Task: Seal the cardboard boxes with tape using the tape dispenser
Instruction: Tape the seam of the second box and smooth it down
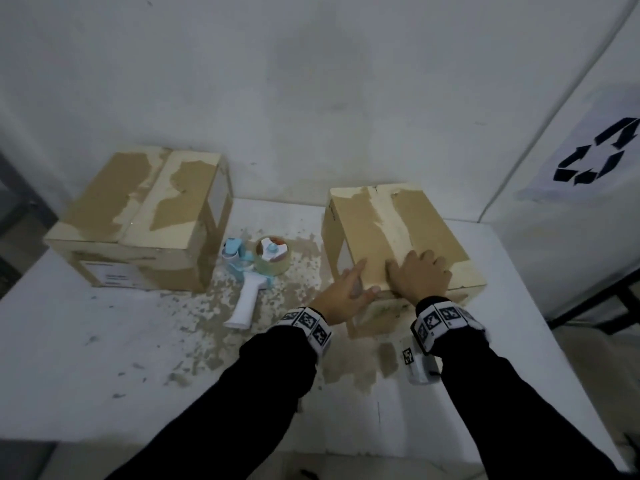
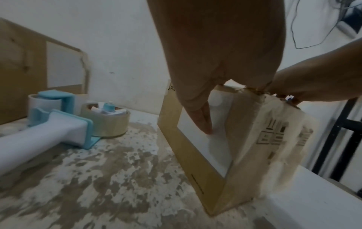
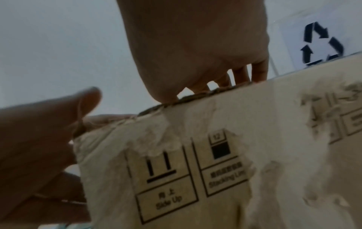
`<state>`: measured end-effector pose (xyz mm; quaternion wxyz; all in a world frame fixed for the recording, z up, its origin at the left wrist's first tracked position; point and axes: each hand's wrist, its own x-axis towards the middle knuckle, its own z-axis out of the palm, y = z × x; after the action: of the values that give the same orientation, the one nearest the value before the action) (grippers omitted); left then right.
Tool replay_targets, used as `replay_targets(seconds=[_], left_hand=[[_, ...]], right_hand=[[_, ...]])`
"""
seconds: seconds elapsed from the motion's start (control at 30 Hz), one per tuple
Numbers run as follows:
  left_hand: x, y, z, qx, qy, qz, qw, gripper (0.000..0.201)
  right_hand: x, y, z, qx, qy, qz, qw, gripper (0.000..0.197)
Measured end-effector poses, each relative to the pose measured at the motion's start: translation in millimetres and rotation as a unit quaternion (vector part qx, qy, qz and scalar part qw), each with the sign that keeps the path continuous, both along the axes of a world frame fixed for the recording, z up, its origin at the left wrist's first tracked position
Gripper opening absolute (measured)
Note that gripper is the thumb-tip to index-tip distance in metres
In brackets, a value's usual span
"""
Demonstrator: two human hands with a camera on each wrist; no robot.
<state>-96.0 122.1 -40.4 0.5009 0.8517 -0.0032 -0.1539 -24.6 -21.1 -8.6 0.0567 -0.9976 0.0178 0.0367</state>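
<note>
Surroundings: a white table (image 1: 104, 358) with worn brown patches stands against a white wall; a recycling sign (image 1: 595, 157) hangs on the panel to the right.
Left box (image 1: 138, 220): closed, near the table's far left edge, its top scuffed pale, a label on its near side.
Tape dispenser (image 1: 247, 271): lying on the table between the two boxes, white handle toward the near edge, blue frame and tape roll (image 1: 272, 254) toward the wall, just beside the left box.
Right box (image 1: 398, 237): near the far right corner, flaps down, a torn pale strip along the centre seam; "Side Up" and stacking marks on its near side.
Left hand (image 1: 346, 292): fingers straight, lying against the right box's near left corner, a fingertip touching the box's left side in the left wrist view; it grips nothing.
Right hand (image 1: 420, 275): palm down on the box top at the near edge, fingers spread flat beside the seam, pressing rather than gripping.
Wrists: both carry white bands with black square markers over black sleeves.
</note>
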Motion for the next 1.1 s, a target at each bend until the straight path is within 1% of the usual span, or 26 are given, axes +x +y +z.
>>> replay_targets(seconds=[0.07,0.17,0.27,0.3,0.33,0.37,0.4,0.47,0.5,0.53,0.57,0.6,0.67,0.73,0.77,0.83,0.9,0.97,1.03,1.1], left_hand=[[2,8,4,-0.024,-0.008,0.032,0.999,0.069],[8,30,8,-0.038,-0.005,0.048,0.998,0.060],[12,57,8,-0.086,0.022,0.076,0.993,0.054],[13,64,7,-0.105,0.024,0.091,0.990,0.052],[13,71,8,-0.107,0.013,0.111,0.988,0.048],[12,80,7,-0.087,-0.007,0.147,0.985,0.044],[9,88,5,-0.051,-0.034,0.203,0.977,0.041],[1,107,-8,0.060,-0.077,0.321,0.942,0.039],[-5,117,-19,0.139,-0.064,0.355,0.922,0.041],[-11,124,-30,0.216,-0.022,0.369,0.904,0.047],[-18,130,-42,0.273,0.034,0.372,0.887,0.054],[-24,135,-52,0.293,0.087,0.367,0.879,0.060],[-36,142,-68,0.286,0.149,0.339,0.884,0.064],[-45,145,-80,0.291,0.176,0.289,0.895,0.061],[-47,146,-82,0.294,0.183,0.275,0.897,0.059],[-44,146,-83,0.284,0.184,0.275,0.900,0.055],[-38,142,-78,0.248,0.187,0.281,0.908,0.052],[-34,136,-70,0.221,0.191,0.294,0.910,0.057],[-33,130,-63,0.230,0.166,0.310,0.907,0.059],[-35,124,-55,0.225,0.132,0.321,0.910,0.055]], right_hand=[[-3,7,1,0.003,-0.011,0.017,1.000,0.063],[-2,15,2,0.025,-0.014,0.053,0.998,0.066],[-2,28,1,0.069,-0.004,0.081,0.994,0.062],[-3,34,1,0.076,-0.002,0.086,0.993,0.060],[-4,40,0,0.081,-0.001,0.088,0.993,0.059],[-5,44,0,0.086,-0.001,0.086,0.993,0.058],[-5,48,0,0.091,-0.003,0.080,0.993,0.058],[-4,52,2,0.109,-0.006,0.055,0.992,0.059],[-3,52,3,0.120,-0.008,0.041,0.992,0.060],[-1,53,3,0.128,-0.013,0.028,0.991,0.061],[0,53,4,0.134,-0.024,0.017,0.991,0.061],[1,54,5,0.139,-0.041,0.010,0.989,0.061],[1,56,6,0.149,-0.084,0.008,0.985,0.059],[1,59,9,0.164,-0.112,0.022,0.980,0.055],[1,61,10,0.171,-0.120,0.033,0.977,0.053],[0,66,13,0.187,-0.129,0.060,0.972,0.049],[-1,71,14,0.211,-0.139,0.092,0.963,0.044],[-4,77,15,0.223,-0.137,0.120,0.958,0.040],[-7,83,16,0.230,-0.120,0.142,0.955,0.036],[-11,90,17,0.254,-0.100,0.158,0.949,0.031]])
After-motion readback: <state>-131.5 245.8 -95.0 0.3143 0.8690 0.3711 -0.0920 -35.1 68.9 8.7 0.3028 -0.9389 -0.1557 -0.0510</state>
